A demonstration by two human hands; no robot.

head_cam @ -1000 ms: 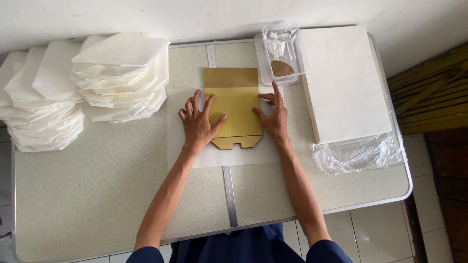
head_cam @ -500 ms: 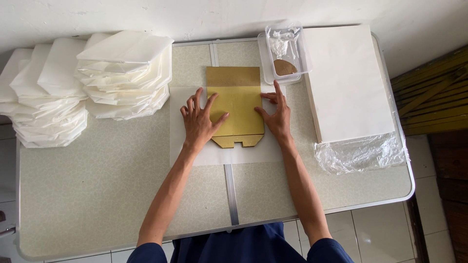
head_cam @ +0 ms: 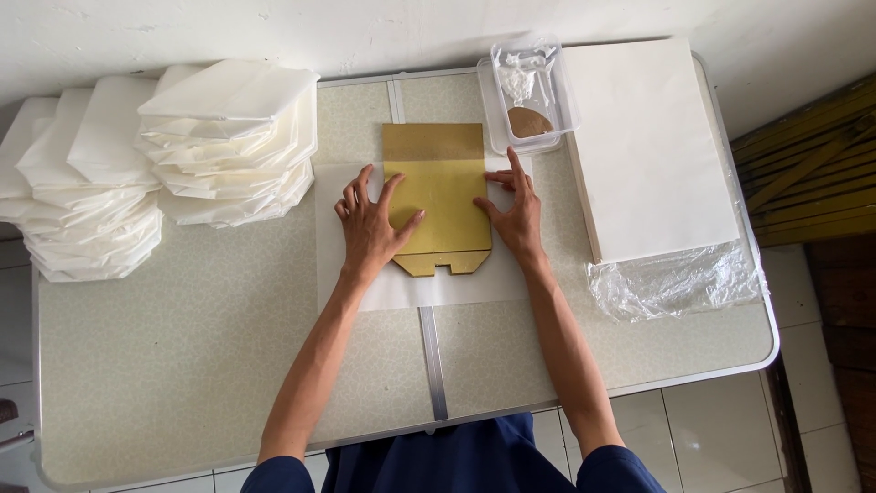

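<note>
In the head view, a gold card template (head_cam: 438,187) lies flat at the centre of the frame, on top of a white paper sheet (head_cam: 420,283) spread over the speckled table (head_cam: 182,365). The template's notched lower edge points toward the person.

The left hand (head_cam: 370,228) rests palm down at the template's left edge, fingers spread and released, thumb reaching onto the gold surface; it presses rather than grips. The right hand (head_cam: 516,215) lies flat against the template's right edge, fingers extended and loose, index finger pointing to the upper part of the frame, grasping nothing.

Just above the right hand, touching the upper right corner of the template, stands a clear plastic container (head_cam: 529,96) with a brown patch inside. Right of it, a thick stack of white paper (head_cam: 652,146) sits on crumpled clear plastic wrap (head_cam: 675,278). At the upper left of the frame, piles of folded white paper (head_cam: 228,137) stand well apart from the hands, with more piles (head_cam: 78,192) at the far left edge.
</note>
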